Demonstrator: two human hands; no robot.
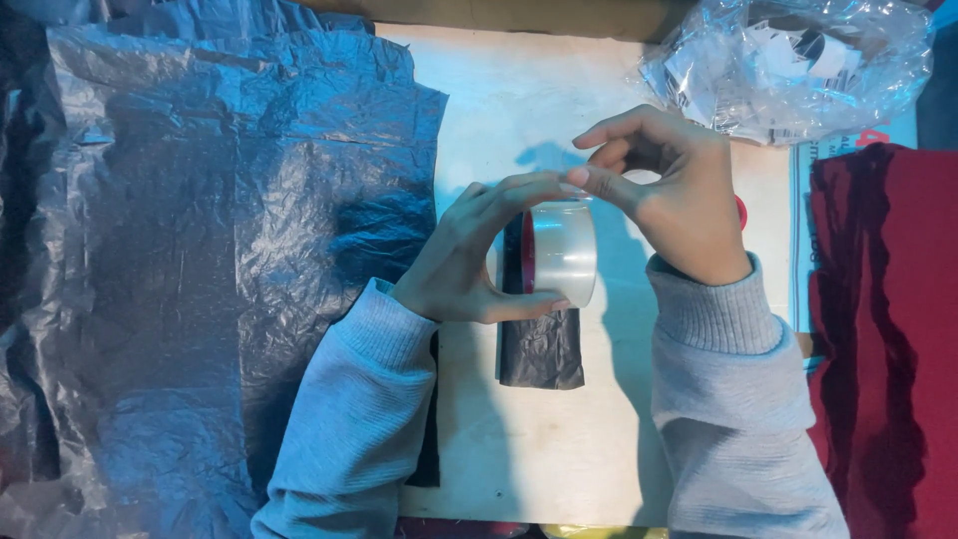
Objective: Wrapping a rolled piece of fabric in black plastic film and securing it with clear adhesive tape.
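White table: one tape roll, two hands.

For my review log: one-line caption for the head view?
Left hand holds a clear tape roll while right hand picks at its edge, above a folded black bag.

- crumpled dark plastic sheet, left of table
- clear plastic bag, top right
- red cloth, right edge
- small black folded bag, mid-table

We are curling our left hand into a C, thumb below, fingers arched above. Our right hand is pinching at their tips, seemingly thumb against forefinger; both forearms are angling inward.
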